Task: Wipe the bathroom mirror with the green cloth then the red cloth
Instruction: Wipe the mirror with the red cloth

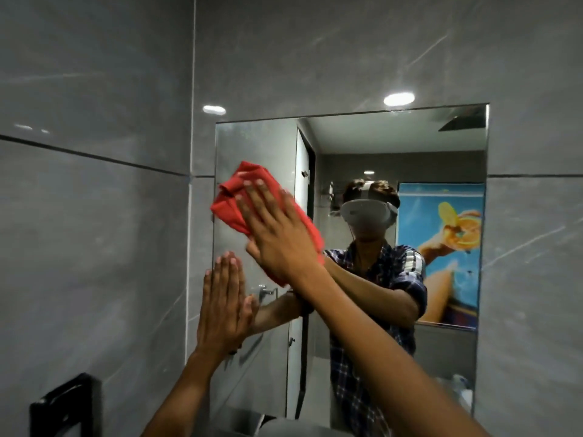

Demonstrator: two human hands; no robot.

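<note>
The frameless bathroom mirror (pixel 372 143) hangs on the grey tiled wall ahead. A crumpled red cloth (pixel 235 201) is pressed flat against the mirror's upper left part under my right hand (pixel 277 234), whose fingers are spread over it. My right arm reaches in from the lower right. My left hand (pixel 222 307) rests flat, fingers together, on the mirror's left edge below the cloth and holds nothing. The green cloth is not in view.
Grey glossy wall tiles (pixel 94 216) surround the mirror. A black object (pixel 66 405) sits at the lower left. The rim of a basin (pixel 284 428) shows at the bottom. The mirror reflects a person with a headset, a door and a colourful poster.
</note>
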